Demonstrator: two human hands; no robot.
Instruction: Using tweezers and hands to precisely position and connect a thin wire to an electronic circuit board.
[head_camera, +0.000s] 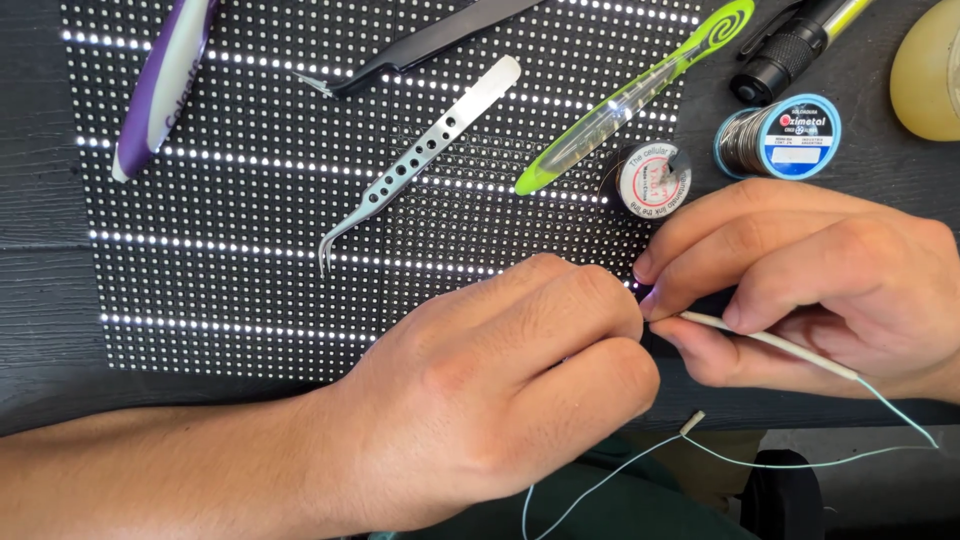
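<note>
The thin white probe (760, 340) with its pale blue wire (790, 463) lay pinched in the grip of the right hand (800, 290), its tip pressed to the lower right edge of the LED panel (250, 250), where a small violet glow showed between the fingertips. The left hand (500, 400) sat closed just beside that spot, knuckles up, its grip pressed together on something the fingers hid — what it was I could not tell. Judged from this, the work was in its middle: the panel was lit in several bright rows with dim rows between them, so testing or repair at that edge looked under way and not finished, while the tools higher on the panel lay untouched. Out from the contact point, a small spool of fine wire (653, 180) stood just above the right hand on the panel's edge, and a blue spool of solder (780, 137) stood off the panel to its right, on the dark worktop (40, 300). Across the panel's upper part lay the silver curved tweezers (420, 165), the black tweezers (420, 48) above them, a green-handled brush (640, 95) to their right and a purple-and-white brush (160, 85) at the panel's left — all well apart from both hands. A black penlight (790, 50) and a yellowish rounded object (925, 70) lay beyond the panel's upper right corner.
</note>
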